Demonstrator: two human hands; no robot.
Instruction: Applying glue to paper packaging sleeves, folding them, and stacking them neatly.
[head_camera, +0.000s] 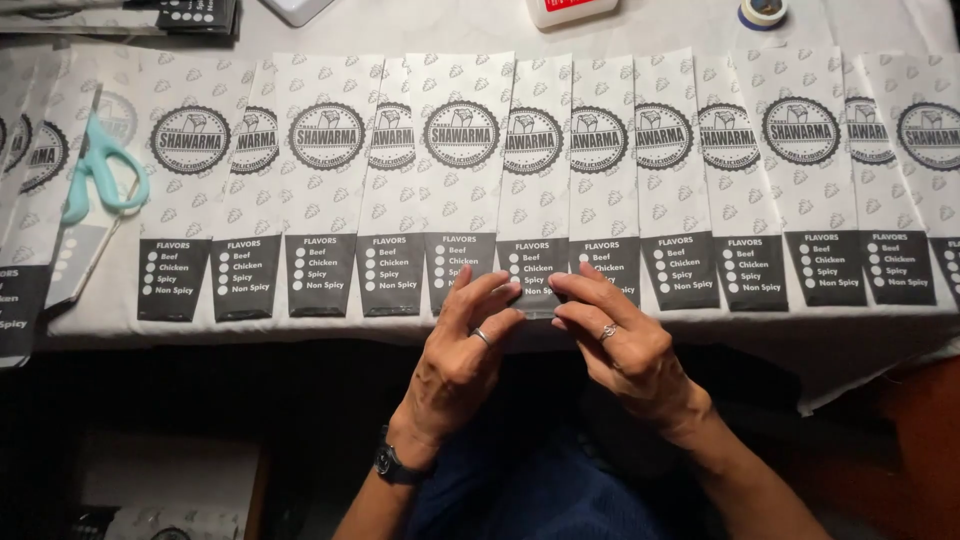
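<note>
A row of several white paper sleeves with grey round emblems and black bottom panels lies overlapping along the table's near edge. My left hand (465, 345) and my right hand (615, 335) meet at the black lower end of the middle sleeve (533, 190). The fingertips of both hands pinch or press its bottom edge from either side. A ring shows on each hand, and a dark watch sits on my left wrist.
Light-blue-handled scissors (100, 170) lie on the sleeves at the left. A tape roll (765, 11) and a red-and-white object (570, 10) sit at the far edge. The white tablecloth (860, 345) hangs over the near edge. A box (170, 470) stands below left.
</note>
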